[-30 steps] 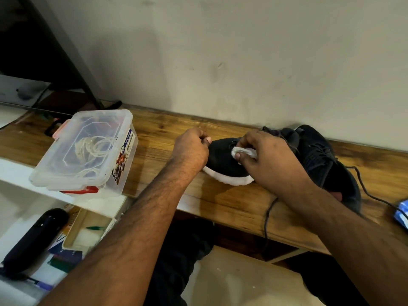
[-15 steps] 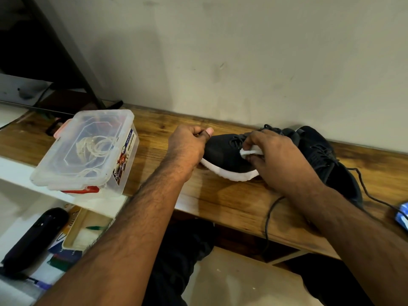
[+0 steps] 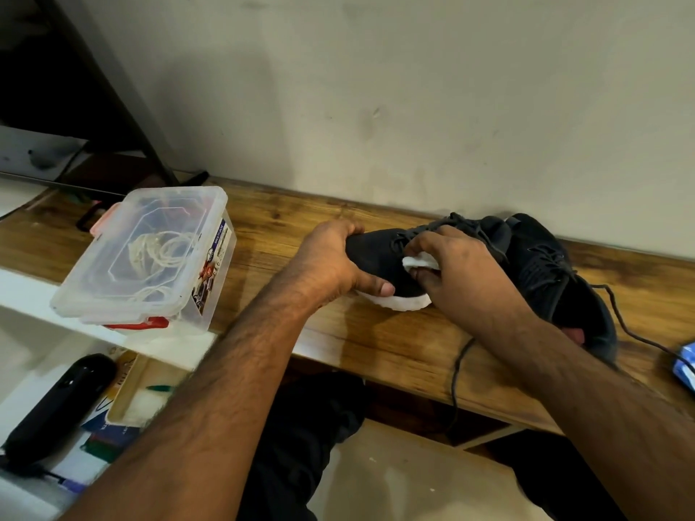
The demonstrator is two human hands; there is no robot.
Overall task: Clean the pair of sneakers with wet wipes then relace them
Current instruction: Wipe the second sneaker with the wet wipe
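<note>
A black sneaker (image 3: 376, 257) with a white sole lies on the wooden shelf (image 3: 286, 227), toe pointing left. My left hand (image 3: 331, 261) grips its toe, thumb along the sole. My right hand (image 3: 455, 268) pinches a folded white wet wipe (image 3: 419, 262) and presses it against the sneaker's side near the laces. The second black sneaker (image 3: 553, 272) lies behind and to the right, partly hidden by my right forearm. One black lace (image 3: 457, 370) hangs over the shelf's front edge.
A clear plastic box (image 3: 150, 257) holding coiled white cord stands at the left of the shelf. A blue packet (image 3: 684, 366) lies at the right edge, with a black cord (image 3: 632, 332) running to it. Below left are a black bottle (image 3: 60, 400) and papers.
My left hand has shifted from a closed hold at the toe's tip to a wider grip with the thumb along the sole. My right hand moved the wipe slightly right along the sneaker's side.
</note>
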